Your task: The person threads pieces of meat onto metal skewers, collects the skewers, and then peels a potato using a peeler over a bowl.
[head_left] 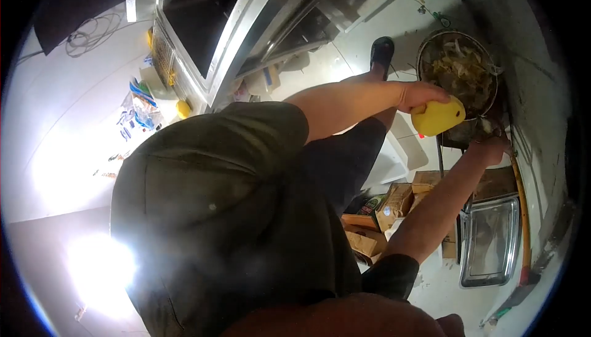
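Observation:
My left hand [425, 96] is closed around a smooth yellow object [440, 117] with a small dark hole near one end. It is held beside the near rim of a round metal basin [420, 69]. Inside the basin lie pale and yellowish-brown scraps [458, 66], which look wet. Lower down, my right hand [490, 146] is at the basin's near right side. Its fingers are curled in shadow around something pale and small that I cannot make out. Whether it also touches the basin is unclear.
Below my right arm, a clear rectangular tray [490, 241] stands near the wall, with a yellow pole [522, 214] alongside. Cardboard boxes [394, 206] are beneath my forearm. Scissors [441, 19] lie past the basin. A metal-framed cabinet [228, 35] stands on my left.

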Tool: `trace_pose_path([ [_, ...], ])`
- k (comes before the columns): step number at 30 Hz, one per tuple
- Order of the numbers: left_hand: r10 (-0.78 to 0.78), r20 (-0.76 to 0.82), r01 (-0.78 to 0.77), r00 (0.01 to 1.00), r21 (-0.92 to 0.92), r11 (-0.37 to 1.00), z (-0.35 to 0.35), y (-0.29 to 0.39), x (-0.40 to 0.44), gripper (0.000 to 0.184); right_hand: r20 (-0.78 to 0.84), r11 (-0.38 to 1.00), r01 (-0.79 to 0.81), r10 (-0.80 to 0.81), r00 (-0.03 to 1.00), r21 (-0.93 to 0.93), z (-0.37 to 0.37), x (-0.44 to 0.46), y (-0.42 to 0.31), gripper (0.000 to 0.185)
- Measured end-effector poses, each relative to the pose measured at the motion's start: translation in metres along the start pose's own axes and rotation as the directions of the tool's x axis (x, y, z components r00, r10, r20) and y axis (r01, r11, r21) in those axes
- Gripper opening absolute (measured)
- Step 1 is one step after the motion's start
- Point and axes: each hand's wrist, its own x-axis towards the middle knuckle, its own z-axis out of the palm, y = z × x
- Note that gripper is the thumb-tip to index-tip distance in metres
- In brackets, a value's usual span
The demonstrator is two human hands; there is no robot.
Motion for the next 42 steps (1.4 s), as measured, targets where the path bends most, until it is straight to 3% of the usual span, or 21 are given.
trace_pose_path([
  [1, 0.064, 0.035, -0.066, 0.997, 0.089, 0.994, -0.002, 0.002, -0.004, 0.041, -0.032, 0.997, 0.016, -0.019, 0.999, -0.073, -0.003, -0.002, 0.0, 0.049],
  [3, 0.077, 0.039, -0.081, 0.996, 0.126, 0.989, -0.002, 0.008, -0.004, 0.041, -0.113, 0.995, 0.05, -0.04, 0.993, 0.081, 0.002, 0.001, -0.005, 0.052],
  [4, 0.027, 0.009, -0.028, 1.0, 0.067, 0.997, 0.002, 0.009, -0.001, 0.042, -0.161, 0.953, 0.079, -0.032, 0.986, 0.294, 0.016, 0.005, -0.006, 0.051],
  [7, -0.052, 0.014, 0.052, 0.999, 0.041, 0.998, 0.008, 0.006, 0.0, 0.046, -0.275, 0.567, 0.2, 0.048, 0.96, 0.799, 0.045, 0.01, -0.013, 0.048],
  [9, -0.071, 0.03, 0.071, 0.997, 0.001, 0.997, 0.004, 0.004, -0.001, 0.047, -0.07, 0.922, 0.047, -0.022, 0.997, 0.384, 0.032, 0.014, -0.002, 0.058],
  [10, -0.077, 0.036, 0.079, 0.996, -0.062, 0.995, 0.002, 0.002, 0.0, 0.047, 0.034, 0.992, 0.052, -0.057, 0.998, 0.119, 0.014, 0.013, 0.0, 0.064],
  [11, -0.08, 0.041, 0.085, 0.996, -0.123, 0.989, -0.001, 0.001, 0.002, 0.047, 0.076, 0.921, -0.067, 0.041, 0.996, 0.383, 0.043, 0.029, 0.014, 0.068],
  [14, -0.016, 0.053, 0.028, 0.998, -0.229, 0.973, -0.003, 0.003, -0.006, 0.045, 0.101, 0.948, -0.209, 0.19, 0.977, 0.241, 0.039, 0.012, 0.009, 0.054],
  [15, -0.052, 0.062, 0.066, 0.997, -0.254, 0.965, -0.003, 0.002, -0.004, 0.044, 0.174, 0.779, -0.33, 0.281, 0.944, 0.534, 0.031, 0.002, 0.009, 0.051],
  [16, -0.085, 0.069, 0.101, 0.994, -0.279, 0.955, -0.005, 0.003, -0.002, 0.043, 0.297, 0.327, -0.406, 0.336, 0.894, 0.853, 0.024, -0.007, 0.006, 0.048],
  [17, -0.119, 0.076, 0.136, 0.99, -0.299, 0.944, -0.007, 0.004, 0.0, 0.042, 0.412, -0.08, -0.411, 0.339, 0.846, 0.908, 0.019, -0.015, 0.002, 0.045],
  [18, -0.142, 0.035, 0.146, 0.989, -0.321, 0.936, -0.006, 0.005, 0.001, 0.041, 0.497, -0.336, -0.396, 0.304, 0.813, 0.854, 0.011, -0.023, -0.002, 0.041],
  [20, -0.19, -0.046, 0.16, 0.981, -0.365, 0.917, 0.002, 0.007, 0.003, 0.039, 0.561, -0.528, -0.381, 0.235, 0.794, 0.76, -0.008, -0.04, -0.01, 0.036],
  [24, -0.212, -0.08, 0.178, 0.974, -0.31, 0.934, 0.01, 0.008, 0.005, 0.039, 0.42, -0.406, -0.309, 0.221, 0.88, 0.86, -0.04, -0.067, -0.028, 0.028],
  [28, -0.203, 0.008, 0.198, 0.979, -0.257, 0.946, 0.012, 0.001, 0.008, 0.041, -0.183, 0.294, 0.13, 0.159, 0.97, 0.947, -0.006, -0.058, -0.034, 0.027],
  [31, -0.231, 0.011, 0.227, 0.973, -0.233, 0.946, 0.005, -0.004, 0.007, 0.043, -0.14, 0.83, 0.037, 0.051, 0.989, 0.557, -0.001, -0.023, -0.02, 0.035],
  [34, -0.277, -0.025, 0.26, 0.96, -0.278, 0.925, 0.007, -0.004, -0.002, 0.043, 0.152, 0.891, -0.213, 0.165, 0.975, 0.402, -0.014, 0.0, -0.01, 0.052],
  [35, -0.294, -0.029, 0.272, 0.955, -0.302, 0.914, 0.007, -0.002, -0.003, 0.043, 0.18, 0.821, -0.256, 0.189, 0.965, 0.511, -0.009, 0.001, -0.008, 0.052],
  [38, -0.272, 0.028, 0.266, 0.962, -0.319, 0.91, 0.003, -0.004, 0.002, 0.043, 0.153, 0.211, -0.206, 0.243, 0.958, 0.956, 0.003, -0.018, -0.019, 0.052],
  [39, -0.257, 0.045, 0.258, 0.965, -0.315, 0.914, 0.006, -0.006, 0.002, 0.043, 0.097, 0.153, -0.137, 0.244, 0.965, 0.979, 0.006, -0.025, -0.023, 0.052],
  [42, -0.232, 0.068, 0.241, 0.97, -0.336, 0.911, 0.012, -0.009, 0.001, 0.043, -0.228, 0.457, 0.13, 0.166, 0.959, 0.88, 0.021, -0.027, -0.029, 0.052],
])
